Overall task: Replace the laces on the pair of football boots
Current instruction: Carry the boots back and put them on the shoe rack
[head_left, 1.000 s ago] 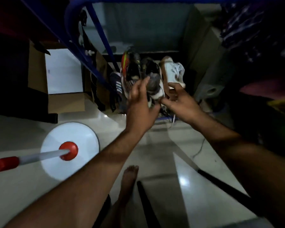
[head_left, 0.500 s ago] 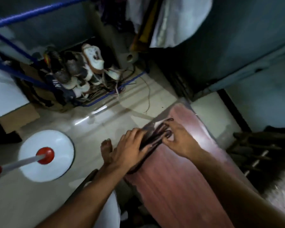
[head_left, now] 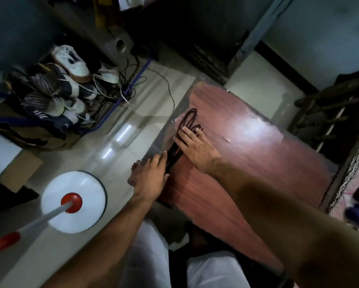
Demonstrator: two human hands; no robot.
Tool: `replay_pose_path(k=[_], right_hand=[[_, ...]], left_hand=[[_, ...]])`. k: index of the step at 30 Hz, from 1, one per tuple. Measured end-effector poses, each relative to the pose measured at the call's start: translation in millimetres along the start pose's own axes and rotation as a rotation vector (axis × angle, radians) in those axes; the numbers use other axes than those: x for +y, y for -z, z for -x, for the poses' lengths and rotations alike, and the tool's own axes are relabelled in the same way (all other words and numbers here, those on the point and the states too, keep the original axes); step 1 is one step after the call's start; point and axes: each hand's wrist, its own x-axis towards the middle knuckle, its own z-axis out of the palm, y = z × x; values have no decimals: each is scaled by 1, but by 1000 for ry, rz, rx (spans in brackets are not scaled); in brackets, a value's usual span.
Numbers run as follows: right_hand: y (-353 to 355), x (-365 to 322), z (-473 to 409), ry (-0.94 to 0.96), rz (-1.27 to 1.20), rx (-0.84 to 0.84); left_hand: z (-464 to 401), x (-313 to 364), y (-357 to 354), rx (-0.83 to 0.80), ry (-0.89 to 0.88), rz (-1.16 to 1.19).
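Observation:
A bundle of dark laces (head_left: 188, 121) lies on the left edge of a reddish wooden table (head_left: 257, 146). My right hand (head_left: 195, 146) rests flat on the laces, fingers straight and spread. My left hand (head_left: 153, 175) lies at the table's near-left edge, its fingers straight and touching the lower end of the laces. A pile of shoes and boots (head_left: 56, 90) sits on a blue rack at the upper left, well away from both hands; which ones are the football boots is unclear.
A white round base with a red-and-white pole (head_left: 73, 201) stands on the tiled floor at the lower left. A cardboard box (head_left: 14, 169) sits at the far left. Loose cables (head_left: 153, 77) trail by the rack. A dark wooden frame (head_left: 328, 113) stands to the right.
One second ago both hands reached into the shoe pile. They then came to the table with the dark laces, which now lie spread flat under my hands.

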Motion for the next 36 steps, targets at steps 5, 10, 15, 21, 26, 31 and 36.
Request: replay_pose_path(k=[5,10,15,21,26,31,36], right_hand=[[-6,2,-1,75,32,102],[-9,8,7,-13,129,73],[6,6,7,-184,-432,-60],[47,9,35,-184,-814,-116],[116,5,66,-124,-783,35],[209,-22,59,1,-763,201],[319,-45,22,89,-745,370]], left_hand=[[1,-15,-1,73,-13,61],[-17,-23,17,88,-68,19],[-33,-23,47,-84,-74,71],[-19,-21,98,-144,-156,199],[5,2,206,-228,-167,145],[47,-3,352,-155,-280,35],[104,-21,487,21,-302,-95]])
